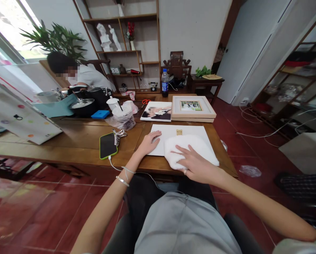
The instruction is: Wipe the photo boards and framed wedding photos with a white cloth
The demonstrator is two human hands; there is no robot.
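Observation:
A white flat board [171, 128] lies on the wooden table in front of me, with a small gold-coloured plate [179, 132] on its upper middle. My left hand [150, 141] rests on the board's left edge, fingers stretched out and holding nothing. On the board's right part lies a folded white fluffy cloth [202, 150]. My right hand [191, 162] presses on this cloth from above with its fingers spread; a ring shows on one finger. The cloth hides the board's lower right portion.
Behind the board are a photo print [158, 111] and a framed picture [191, 106]. To the left lie a charging phone [108, 146], a lidded cup [121, 111] in a plastic bag and a blue box [100, 114]. A bottle [165, 83] stands behind. Another person [86, 76] sits at far left.

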